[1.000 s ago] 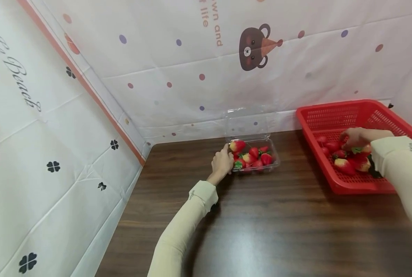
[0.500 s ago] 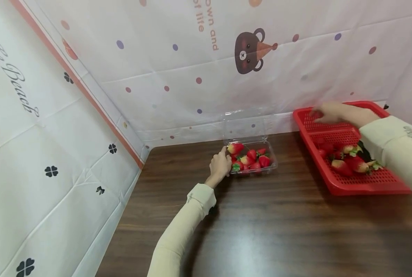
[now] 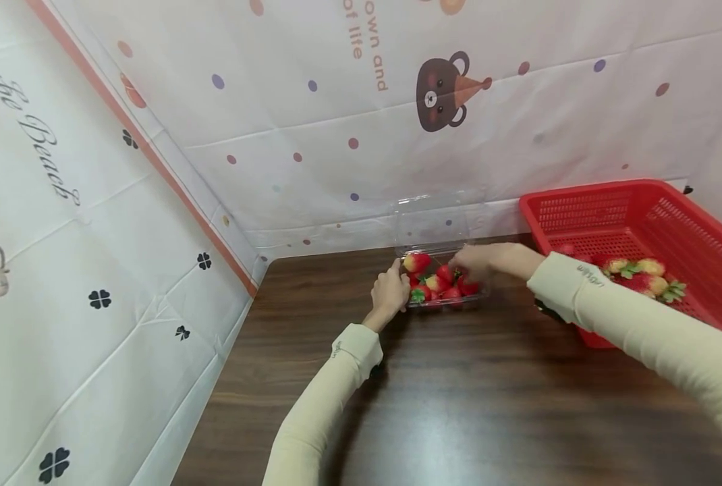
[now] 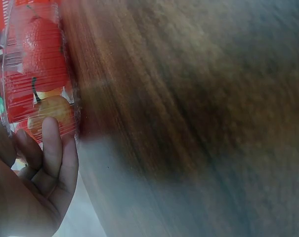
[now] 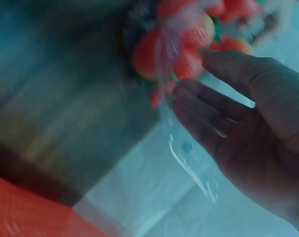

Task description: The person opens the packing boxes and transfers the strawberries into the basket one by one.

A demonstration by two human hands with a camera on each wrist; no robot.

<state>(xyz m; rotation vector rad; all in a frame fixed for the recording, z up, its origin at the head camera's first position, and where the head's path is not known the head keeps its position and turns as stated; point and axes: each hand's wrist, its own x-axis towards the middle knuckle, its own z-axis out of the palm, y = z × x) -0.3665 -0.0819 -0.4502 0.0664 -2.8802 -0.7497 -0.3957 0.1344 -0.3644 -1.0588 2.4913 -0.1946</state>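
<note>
A clear plastic clamshell box [image 3: 482, 287] holds several red strawberries [image 3: 452, 293] with green leaves, some pale at one end. My left hand [image 3: 390, 291] grips the box's left end. In the left wrist view, the left fingers [image 4: 51, 143] press on its ribbed side wall. My right hand [image 3: 479, 260] is over the box's right part. In the right wrist view, its thumb and fingers close about a red strawberry [image 5: 189, 64] at the fingertips; motion blur softens the contact. A red basket [image 3: 586, 196] to the right holds several more strawberries [image 3: 643, 275], partly hidden by the right sleeve.
The box's transparent lid [image 3: 432, 219] stands raised against the patterned white sheet [image 3: 288, 108] behind the table. A dark wood table [image 3: 440, 405] carries box and basket. Sheeting also closes in the left side.
My right hand has risen from the strawberries in the red basket and travelled left to the clear box. My left hand keeps its hold on the box's left end.
</note>
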